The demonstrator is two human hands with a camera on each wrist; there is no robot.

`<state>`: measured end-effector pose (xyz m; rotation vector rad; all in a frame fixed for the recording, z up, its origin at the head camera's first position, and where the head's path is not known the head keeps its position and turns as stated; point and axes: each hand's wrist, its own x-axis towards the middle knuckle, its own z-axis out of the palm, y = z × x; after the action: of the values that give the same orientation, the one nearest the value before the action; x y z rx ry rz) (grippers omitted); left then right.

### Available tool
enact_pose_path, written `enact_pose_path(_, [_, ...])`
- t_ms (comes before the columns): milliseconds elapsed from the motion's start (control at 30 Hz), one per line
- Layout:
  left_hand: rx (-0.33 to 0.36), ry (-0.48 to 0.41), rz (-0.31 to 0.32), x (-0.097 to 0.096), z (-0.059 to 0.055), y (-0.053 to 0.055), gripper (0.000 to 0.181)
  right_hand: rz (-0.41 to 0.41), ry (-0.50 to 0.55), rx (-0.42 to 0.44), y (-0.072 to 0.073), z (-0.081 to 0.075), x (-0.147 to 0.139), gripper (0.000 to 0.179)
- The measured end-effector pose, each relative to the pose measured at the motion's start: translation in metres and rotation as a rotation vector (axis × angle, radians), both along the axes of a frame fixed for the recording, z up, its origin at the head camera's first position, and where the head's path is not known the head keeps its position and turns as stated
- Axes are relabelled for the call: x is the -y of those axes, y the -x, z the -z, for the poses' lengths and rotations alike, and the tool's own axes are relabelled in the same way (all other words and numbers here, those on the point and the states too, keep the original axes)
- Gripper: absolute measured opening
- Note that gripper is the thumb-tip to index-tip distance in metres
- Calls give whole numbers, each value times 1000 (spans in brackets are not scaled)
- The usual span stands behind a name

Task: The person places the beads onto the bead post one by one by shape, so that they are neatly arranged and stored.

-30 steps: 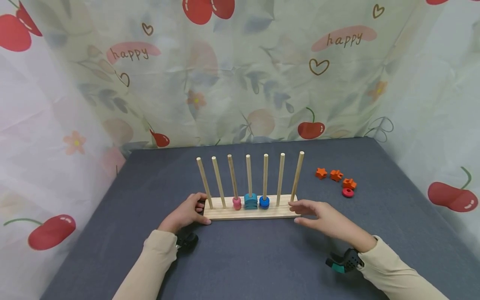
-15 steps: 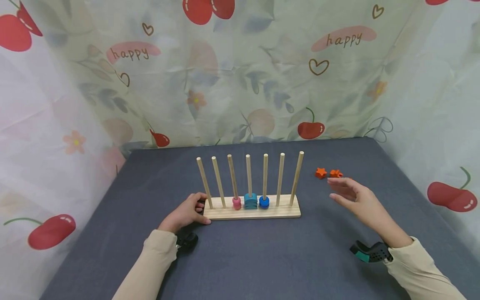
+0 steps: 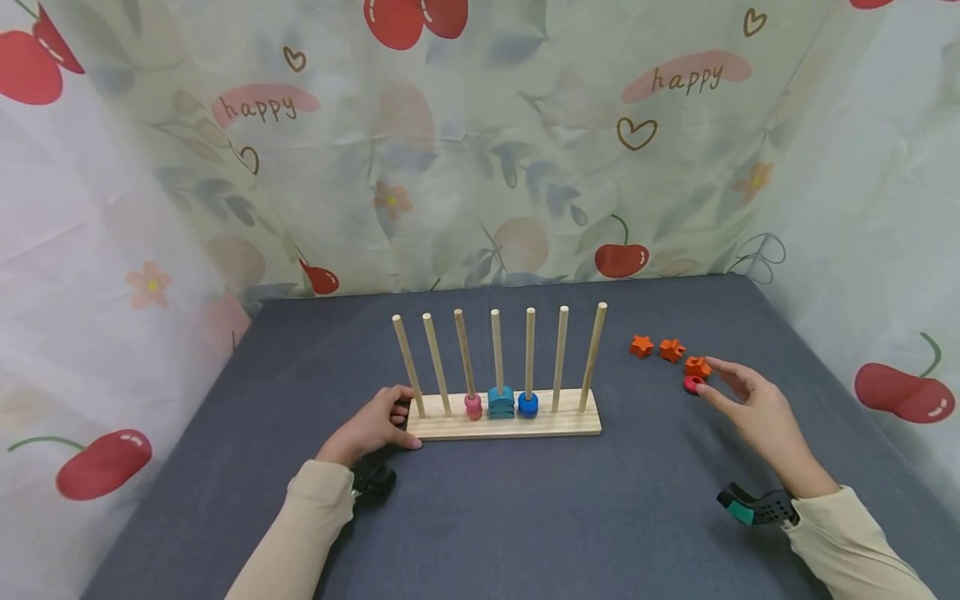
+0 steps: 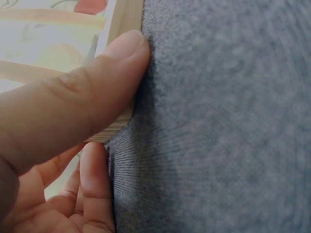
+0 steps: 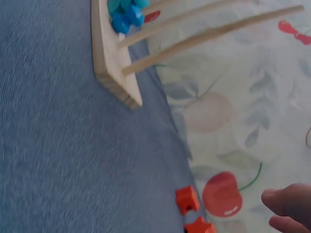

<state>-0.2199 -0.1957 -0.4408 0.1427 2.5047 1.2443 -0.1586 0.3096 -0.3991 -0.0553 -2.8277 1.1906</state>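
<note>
A wooden peg board (image 3: 502, 430) with several upright pegs stands mid-table. My left hand (image 3: 371, 425) grips its left end; in the left wrist view the thumb (image 4: 97, 87) lies along the front edge and the other fingers curl at the end face. Pink beads (image 3: 473, 407), teal pieces (image 3: 501, 403) and blue beads (image 3: 528, 406) sit low on three neighbouring pegs. My right hand (image 3: 757, 412) is at the right, thumb and fingers spread apart. Its thumb tip meets a red ring (image 3: 692, 384), and its fingertips are beside an orange star-shaped bead (image 3: 697, 367).
Two more orange star-shaped beads, one at the left (image 3: 641, 347) and one in the middle (image 3: 672, 350), lie on the dark cloth (image 3: 495, 517) behind the ring. A printed curtain (image 3: 450, 167) surrounds the table at the back and sides.
My right hand has moved from the board's right end, out to the right, and down to the red ring and orange bead. The left hand and board have stayed put.
</note>
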Motion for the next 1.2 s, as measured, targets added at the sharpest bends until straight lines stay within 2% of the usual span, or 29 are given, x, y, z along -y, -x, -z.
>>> enact_pose_path(267, [-1,0,-2,0,2,1,77,7,-115,81,7,16,-12,66])
enact_pose_path(733, [6,14,-5,0,2,0,76,8,-117,121,14,37,-19,58])
enact_pose_path(1200, [14,6,-13,-1,0,0,76,-14,-164,80,18,42,-24,51])
